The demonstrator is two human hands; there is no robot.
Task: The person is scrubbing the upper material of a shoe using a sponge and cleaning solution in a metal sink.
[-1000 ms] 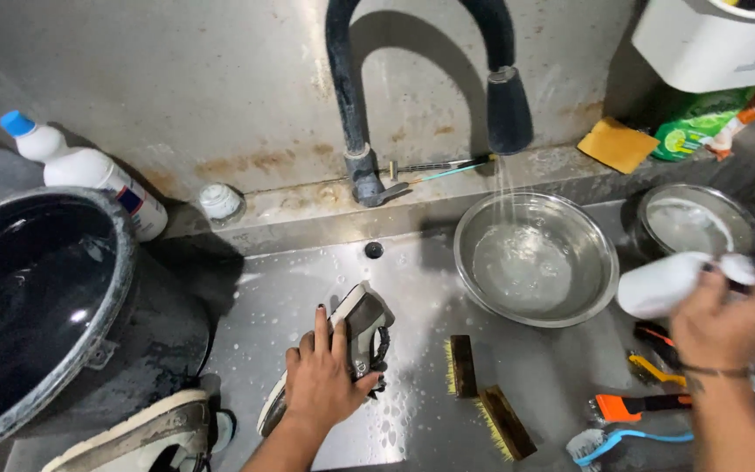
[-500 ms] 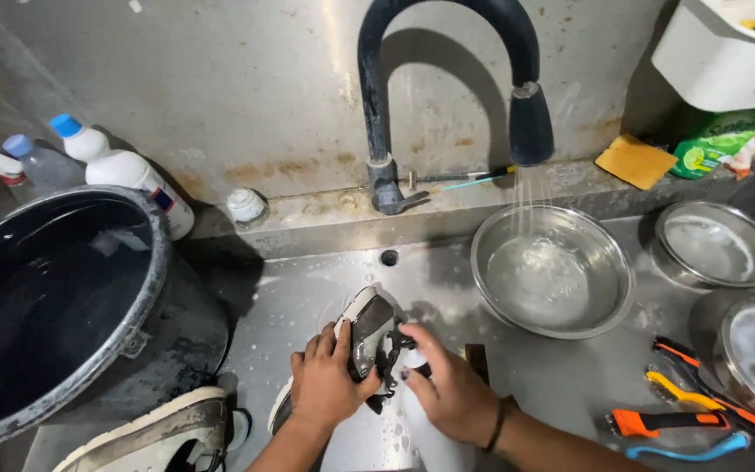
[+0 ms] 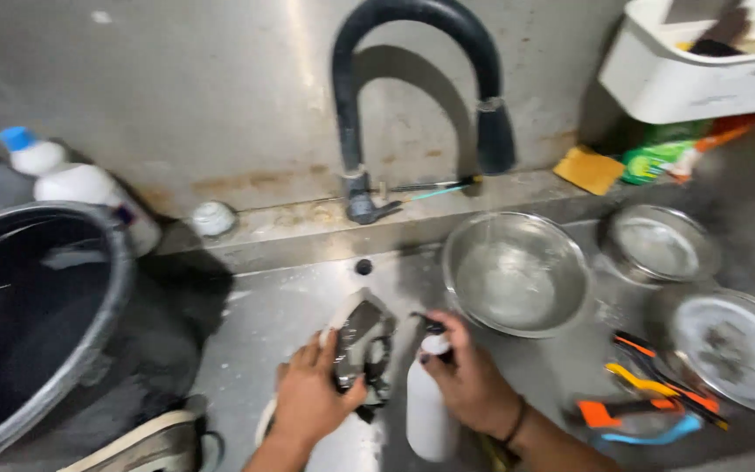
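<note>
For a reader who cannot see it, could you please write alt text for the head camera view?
Over a steel sink, the left hand holds a grey shoe while the right hand grips a white spray bottle beside it. A black tap arches above a steel bowl; a black tub sits left, brushes right.

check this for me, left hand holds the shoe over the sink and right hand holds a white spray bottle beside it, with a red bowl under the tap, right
Not quite: the bowl under the tap is bare steel, not red, as the head view shows. The rest stands: the left hand holds the shoe and the right hand holds the white spray bottle beside it.
</note>
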